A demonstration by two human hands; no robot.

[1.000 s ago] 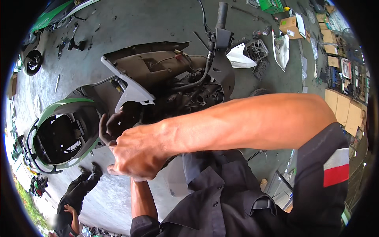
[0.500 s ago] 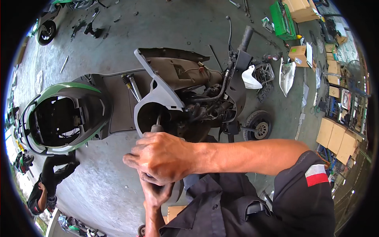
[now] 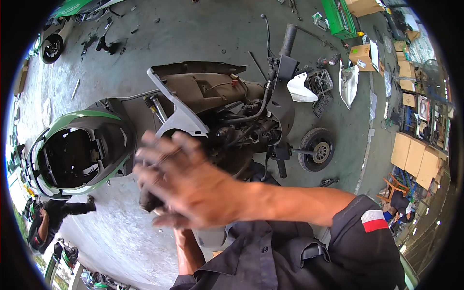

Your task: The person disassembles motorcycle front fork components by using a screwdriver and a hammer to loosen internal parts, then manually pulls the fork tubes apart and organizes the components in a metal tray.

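Observation:
My right hand (image 3: 193, 186) is raised in front of my chest, slightly blurred, with its fingers spread over my left hand (image 3: 170, 221). Mostly covered by the right, my left hand is curled against a dark, rounded thing (image 3: 147, 200) whose kind is hidden. Just beyond the hands lies a partly stripped scooter with a grey trim panel (image 3: 181, 116) and a brown inner panel (image 3: 198, 89), its wiring and frame exposed. Two hand tools (image 3: 155, 108), one with a yellow and black handle, rest on its footboard beside the grey trim.
The scooter's green and black rear body (image 3: 108, 133) is at left, its handlebar grip (image 3: 288, 41) at far right. A loose wheel (image 3: 316, 151), white panels (image 3: 349, 84), a green toolbox (image 3: 338, 19) and cartons (image 3: 408, 154) lie to the right. Another person (image 3: 53, 217) is at lower left.
My hands have drawn left, away from the grey panel where they gripped a tool with a thin metal shaft. The fingers of my right hand have opened out.

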